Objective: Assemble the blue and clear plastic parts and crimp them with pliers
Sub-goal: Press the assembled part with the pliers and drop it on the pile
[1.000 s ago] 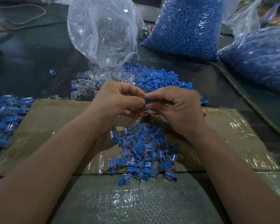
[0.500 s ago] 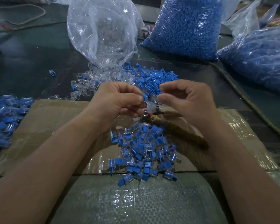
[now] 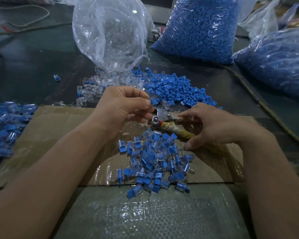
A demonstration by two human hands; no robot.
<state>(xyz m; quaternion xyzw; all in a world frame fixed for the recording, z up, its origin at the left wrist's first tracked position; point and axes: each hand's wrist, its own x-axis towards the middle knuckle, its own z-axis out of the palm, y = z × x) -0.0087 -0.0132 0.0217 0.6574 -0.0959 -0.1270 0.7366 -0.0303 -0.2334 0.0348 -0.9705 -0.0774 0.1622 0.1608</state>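
nearest me on the feed, a woven plastic sheet (image 3: 145, 218) covers the near edge of the worktop (image 3: 24, 69). a taped cardboard sheet (image 3: 41, 135) lies just beyond it. a heap of joined blue-and-clear pieces (image 3: 154, 161) sits at the cardboard's near edge, spilling a little onto the woven sheet. just past the heap i see the pliers (image 3: 160, 114), with cloth-wrapped handles pointing right, the metal head pointing left and the jaws looking parted. the right hand (image 3: 214, 126) grips the handles, fingers curled over the far one and thumb tucked under the near one. the left hand (image 3: 124, 107) is at the pliers' head, thumb and forefinger clamped on a blue part (image 3: 153, 101) just above the jaws. i cannot tell whether a clear piece is already on it. the other left fingers curl in toward the palm. at the worktop's left edge lies another mass of joined pieces (image 3: 5, 125). beyond the cardboard, loose blue parts (image 3: 176, 88) are heaped against loose clear parts (image 3: 97, 87). farther back, a clear bag (image 3: 109, 31) of clear parts stands left of a bag of blue parts (image 3: 197, 28). a second blue-filled bag (image 3: 274, 66) sits toward the far right corner.
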